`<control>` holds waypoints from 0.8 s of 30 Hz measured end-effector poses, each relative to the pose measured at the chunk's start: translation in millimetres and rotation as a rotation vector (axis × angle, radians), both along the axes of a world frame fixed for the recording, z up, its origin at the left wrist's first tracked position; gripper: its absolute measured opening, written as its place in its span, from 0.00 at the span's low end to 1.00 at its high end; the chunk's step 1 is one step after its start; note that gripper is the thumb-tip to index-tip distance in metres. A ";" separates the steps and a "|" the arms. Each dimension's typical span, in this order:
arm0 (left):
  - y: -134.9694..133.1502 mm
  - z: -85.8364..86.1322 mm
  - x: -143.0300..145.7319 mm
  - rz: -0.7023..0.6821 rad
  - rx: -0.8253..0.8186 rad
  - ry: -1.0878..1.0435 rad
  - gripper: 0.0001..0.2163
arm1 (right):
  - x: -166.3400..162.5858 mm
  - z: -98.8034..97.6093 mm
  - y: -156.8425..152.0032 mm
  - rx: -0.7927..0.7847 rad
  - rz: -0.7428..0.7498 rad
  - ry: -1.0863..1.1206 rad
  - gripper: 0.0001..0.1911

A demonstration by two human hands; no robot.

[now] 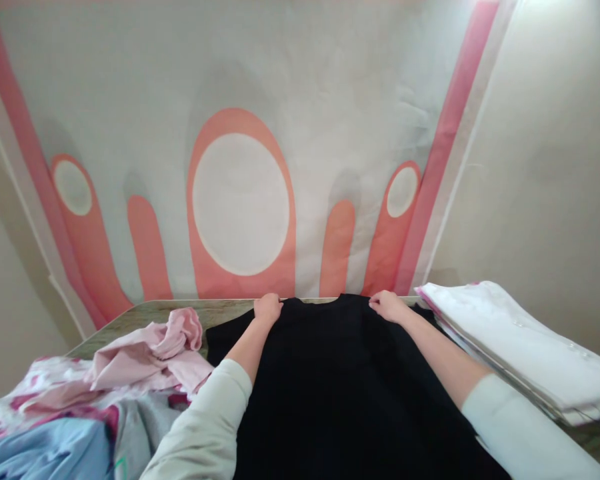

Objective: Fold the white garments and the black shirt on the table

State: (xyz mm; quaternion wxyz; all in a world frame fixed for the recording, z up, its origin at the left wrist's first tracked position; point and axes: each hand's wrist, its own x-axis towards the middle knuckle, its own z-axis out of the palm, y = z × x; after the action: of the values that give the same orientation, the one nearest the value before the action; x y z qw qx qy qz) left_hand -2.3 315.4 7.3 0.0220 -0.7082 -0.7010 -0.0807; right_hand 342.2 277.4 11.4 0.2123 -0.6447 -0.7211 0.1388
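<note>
Left end of bench (130, 320): loose clothes heap (55, 375), blue cloth (50, 448) in front, gray cloth (143, 423) next to it, pink cloth (155, 350) on top. Then left hand (268, 308), fingers gripping 1 shoulder of black shirt (340, 393), just beside neckline. Shirt lies spread mid-bench, neckline at far edge. Right hand (389, 307): fingers pinching the other shoulder. Far right, folded white stack (520, 333), near right forearm.
</note>
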 end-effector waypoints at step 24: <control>9.3 -12.7 -14.8 -0.011 0.194 0.141 0.11 | -33.3 -57.3 48.8 0.230 -0.392 -0.238 0.13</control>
State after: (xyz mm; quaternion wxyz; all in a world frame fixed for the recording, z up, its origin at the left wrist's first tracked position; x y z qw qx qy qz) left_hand -17.1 324.6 -5.4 0.1392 -0.7105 -0.6827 -0.0984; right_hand 308.9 326.2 -45.9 0.2208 -0.7556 -0.6133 -0.0649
